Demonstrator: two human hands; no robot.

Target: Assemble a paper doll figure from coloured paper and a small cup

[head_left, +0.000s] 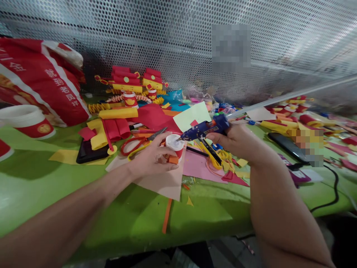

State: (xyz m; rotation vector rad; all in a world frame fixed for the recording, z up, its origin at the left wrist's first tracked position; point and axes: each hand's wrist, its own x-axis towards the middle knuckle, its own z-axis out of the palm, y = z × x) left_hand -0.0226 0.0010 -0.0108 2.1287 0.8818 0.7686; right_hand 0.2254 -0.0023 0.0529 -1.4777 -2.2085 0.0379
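My left hand is wrapped round a small red and white paper cup, whose white end faces up. My right hand grips a blue glue gun. Its nozzle points left and reaches the white top of the cup. Scissors with red handles lie behind my left hand, blades toward the cup. Under the cup spreads a pale pink paper sheet. A pair of yellow-handled scissors rests below the glue gun.
Two red and yellow paper figures stand at the back near the perforated metal panel. White cups and a red bag are on the left. Dark phones lie among paper scraps on the green table. A black cable runs at right.
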